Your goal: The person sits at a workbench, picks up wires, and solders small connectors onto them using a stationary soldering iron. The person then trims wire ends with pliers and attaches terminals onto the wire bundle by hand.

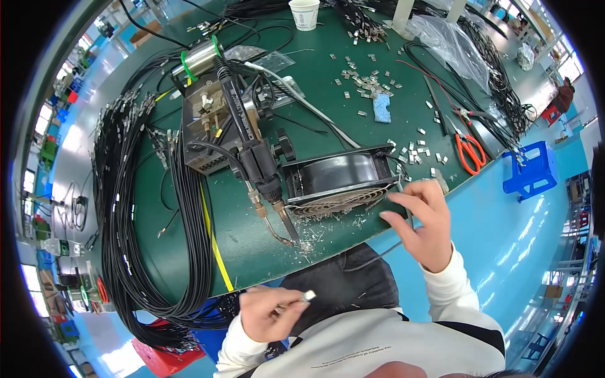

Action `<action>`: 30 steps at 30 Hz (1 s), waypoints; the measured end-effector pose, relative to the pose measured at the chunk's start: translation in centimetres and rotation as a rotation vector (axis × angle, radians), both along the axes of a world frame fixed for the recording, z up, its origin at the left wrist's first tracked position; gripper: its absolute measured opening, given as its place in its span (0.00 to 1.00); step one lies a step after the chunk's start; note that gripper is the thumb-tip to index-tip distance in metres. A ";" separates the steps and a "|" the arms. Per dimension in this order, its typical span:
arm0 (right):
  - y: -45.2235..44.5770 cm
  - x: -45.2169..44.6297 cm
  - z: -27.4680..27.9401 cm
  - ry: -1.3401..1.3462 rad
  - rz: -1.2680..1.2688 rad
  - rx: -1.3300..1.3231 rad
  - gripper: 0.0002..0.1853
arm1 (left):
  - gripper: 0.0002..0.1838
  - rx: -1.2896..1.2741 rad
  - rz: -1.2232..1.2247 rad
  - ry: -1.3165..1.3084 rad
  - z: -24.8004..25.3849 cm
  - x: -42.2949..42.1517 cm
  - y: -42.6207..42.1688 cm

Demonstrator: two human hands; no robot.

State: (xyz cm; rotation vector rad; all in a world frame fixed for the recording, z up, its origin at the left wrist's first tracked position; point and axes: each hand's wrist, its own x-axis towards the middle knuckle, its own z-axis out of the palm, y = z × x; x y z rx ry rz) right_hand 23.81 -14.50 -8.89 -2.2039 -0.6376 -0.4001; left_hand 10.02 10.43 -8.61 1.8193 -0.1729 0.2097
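My left hand (270, 313), slightly blurred, is closed in front of the table's edge, above my lap. A small silvery metal connector piece (309, 295) sticks out between its thumb and forefinger. Near the right end of a black fan (340, 183) is my right hand (428, 223), its thumb and forefinger apart and no held thing visible between the tips. A grey cable runs behind the right hand. Left of the fan, a soldering iron (283, 217) in a black holder points down at the table, its tip beside a curved metal tube (277, 234). Solder scraps (307, 242) lie under the tip.
Long black cable bundles (195, 252) hang over the table's left side. Small metal connector pieces (419, 151) lie scattered right of the fan, near a blue sponge (382, 108) and red-handled scissors (470, 152). A paper cup (305, 15) stands at the back; a blue stool (531, 169) is at right.
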 end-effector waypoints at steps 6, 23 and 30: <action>0.4 0.9 -1.0 -0.013 0.056 -0.088 0.09 | 0.06 0.034 0.165 -0.161 -1.2 1.0 1.1; 7.2 -1.7 -1.3 0.164 0.392 0.281 0.09 | 0.07 -0.042 0.045 -0.110 -2.4 1.7 1.4; 7.7 -1.8 -1.1 0.227 0.379 0.306 0.08 | 0.08 -0.020 0.035 -0.126 -2.5 1.7 1.5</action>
